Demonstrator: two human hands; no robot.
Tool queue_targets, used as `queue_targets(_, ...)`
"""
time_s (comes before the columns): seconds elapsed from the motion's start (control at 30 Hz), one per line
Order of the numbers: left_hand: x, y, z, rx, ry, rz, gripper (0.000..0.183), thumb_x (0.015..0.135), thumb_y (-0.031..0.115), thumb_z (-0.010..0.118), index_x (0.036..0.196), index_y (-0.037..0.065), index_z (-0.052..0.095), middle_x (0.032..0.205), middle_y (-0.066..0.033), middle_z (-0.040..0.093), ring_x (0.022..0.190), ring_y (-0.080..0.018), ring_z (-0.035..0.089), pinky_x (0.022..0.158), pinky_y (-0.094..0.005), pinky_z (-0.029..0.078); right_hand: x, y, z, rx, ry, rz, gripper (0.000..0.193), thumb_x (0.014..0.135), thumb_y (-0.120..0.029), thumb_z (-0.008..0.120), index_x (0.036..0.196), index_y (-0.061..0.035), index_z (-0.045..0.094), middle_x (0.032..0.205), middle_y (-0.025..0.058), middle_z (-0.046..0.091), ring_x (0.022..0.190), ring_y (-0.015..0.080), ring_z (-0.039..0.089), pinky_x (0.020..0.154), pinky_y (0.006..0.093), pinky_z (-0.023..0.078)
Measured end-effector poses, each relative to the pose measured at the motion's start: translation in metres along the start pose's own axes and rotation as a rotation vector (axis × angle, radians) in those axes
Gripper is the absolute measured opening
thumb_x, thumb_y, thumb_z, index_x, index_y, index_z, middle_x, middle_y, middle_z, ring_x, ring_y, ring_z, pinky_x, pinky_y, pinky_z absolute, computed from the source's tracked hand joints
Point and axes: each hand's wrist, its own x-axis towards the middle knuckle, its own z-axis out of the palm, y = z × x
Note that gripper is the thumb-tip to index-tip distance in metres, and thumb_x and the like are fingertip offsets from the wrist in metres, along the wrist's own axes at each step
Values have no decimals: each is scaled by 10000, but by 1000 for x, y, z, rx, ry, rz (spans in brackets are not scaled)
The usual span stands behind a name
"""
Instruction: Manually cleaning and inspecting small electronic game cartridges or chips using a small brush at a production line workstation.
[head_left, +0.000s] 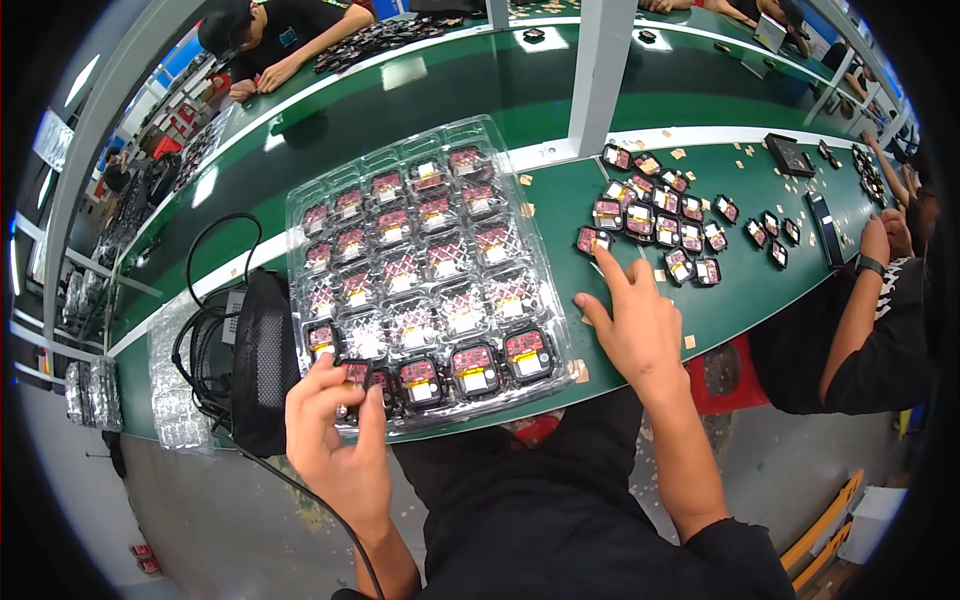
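A clear plastic blister tray (555, 335) lies on the green bench, its pockets holding rows of small square black-framed modules with red circuit boards. At the tray's near left corner my left hand (340, 435) pinches one such module (357, 373) between thumb and fingers, partly hidden by them. Beyond the tray's right side, my right hand (640, 325) is stretched out, thumb apart. Its index fingertip reaches a black-framed module (592, 240) at the left edge of a loose cluster of modules (665, 212). Nothing is visibly gripped in that hand.
A black mesh pouch (265, 365) with dark cables touches the tray's left side. More clear trays (175, 375) lie beyond it. A grey post (598, 80) rises behind the bench. Black boxes (790, 155) stand at the right, near a co-worker's arm (855, 310). Paper scraps dot the bench.
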Motion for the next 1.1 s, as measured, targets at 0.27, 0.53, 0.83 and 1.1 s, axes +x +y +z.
queue_targets(0.27, 19, -16, 5, 294, -170, 86, 197, 803, -18, 809, 986, -9, 736, 1070, -161, 750, 1202, -373, 673, 1050, -483, 503, -17, -1, -1, 81, 71, 10, 452, 926, -324, 750, 1307, -128, 607, 1150, 130, 584, 766, 352, 704, 632, 467, 558)
queue_targets(0.53, 10, -13, 6, 583, -354, 161, 402, 920, 110, 719, 1301, -1, 656, 1343, -171, 685, 1411, -421, 500, 1217, -558, 286, -20, 12, 13, 241, 177, -34, 322, 877, -260, 803, 1063, -64, 628, 1249, 102, 637, 830, 345, 716, 667, 440, 559)
queue_targets(0.83, 4, -16, 8, 683, -466, 217, 516, 939, 57, 657, 1437, -16, 544, 1453, -180, 602, 1428, -421, 478, 1239, -569, 215, -32, 14, 5, 703, 281, -41, 339, 792, -58, 872, 1002, -25, 609, 1209, 124, 696, 872, 254, 715, 657, 362, 569)
queue_targets(1.1, -28, 7, 3, -271, -347, 100, 352, 981, 197, 715, 1214, -58, 644, 1156, -205, 697, 932, -267, 702, 809, -354, 575, -61, -11, -34, 1078, 130, -673, 570, 677, -40, 941, 1141, -50, 612, 1191, 195, 744, 903, 270, 782, 681, 312, 627)
